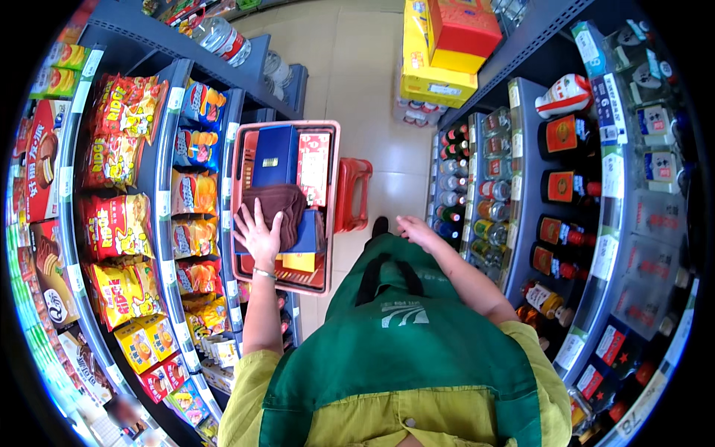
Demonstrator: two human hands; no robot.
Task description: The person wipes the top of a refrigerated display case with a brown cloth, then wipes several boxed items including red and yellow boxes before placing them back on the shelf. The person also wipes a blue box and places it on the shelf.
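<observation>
My left hand (258, 237) lies spread over a folded dark brown cloth (287, 204), with nothing gripped. The cloth sits inside a pink-red plastic basket (333, 195). Around it in the basket are a dark blue box (275, 153), a red and white patterned box (313, 162), another blue box (307, 234) and a yellow item (299, 261), partly hidden beneath. My right hand (416, 232) hangs in the air in front of the green apron (357, 313), fingers loosely bent and apparently holding nothing.
Left shelves carry snack bags (120, 223) and boxed cakes (146, 342). A red plastic step stool (354, 193) stands beside the basket. Bottles (561, 186) line the right shelves. Up the tiled aisle (357, 72), yellow and red cartons (438, 78) are stacked against the right shelving.
</observation>
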